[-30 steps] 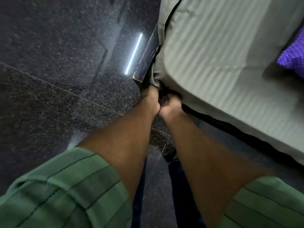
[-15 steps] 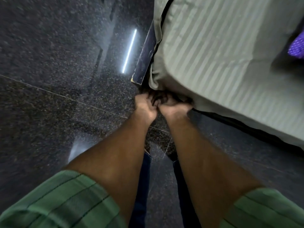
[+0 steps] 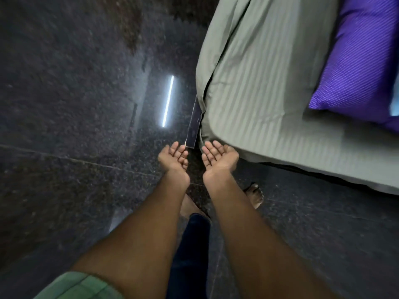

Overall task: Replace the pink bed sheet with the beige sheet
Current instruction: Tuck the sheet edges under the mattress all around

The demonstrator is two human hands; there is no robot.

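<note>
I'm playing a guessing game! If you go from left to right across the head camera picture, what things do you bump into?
Dark floor → light streak on the floor → left hand → right hand → beige sheet → purple pillow.

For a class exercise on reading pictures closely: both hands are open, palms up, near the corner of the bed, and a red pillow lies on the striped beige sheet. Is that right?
Not quite: the pillow is purple, not red, as the head view shows. The rest stands: the left hand and right hand are open, palms up, holding nothing, near the corner of the bed, and the pillow lies on the striped beige sheet.
</note>
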